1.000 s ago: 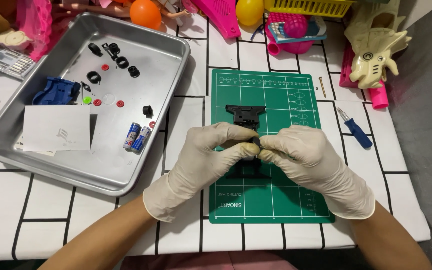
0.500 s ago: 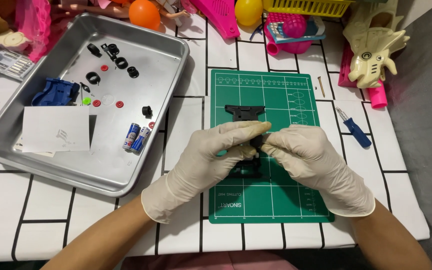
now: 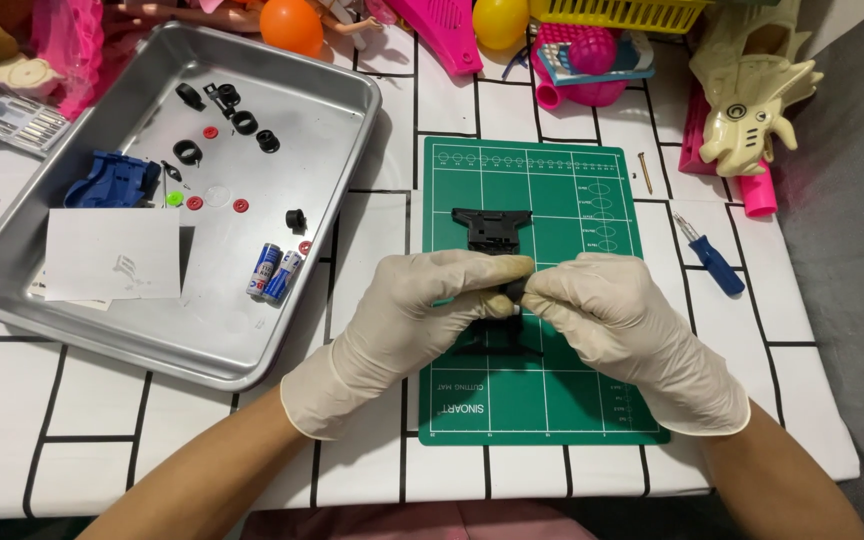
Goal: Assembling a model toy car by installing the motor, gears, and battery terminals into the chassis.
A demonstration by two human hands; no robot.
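Far left of both grips, a steel tray (image 3: 12, 290) holds a blue car shell (image 3: 112, 180), small black wheels (image 3: 244, 122) and 2 batteries (image 3: 274, 273). The left hand (image 3: 422, 300) and right hand (image 3: 617, 315), both gloved, pinch 1 black toy chassis (image 3: 492, 228) between their fingertips above the green cutting mat (image 3: 552, 400). Right of the right grip, a blue screwdriver (image 3: 712, 262) lies on the table (image 3: 112, 440).
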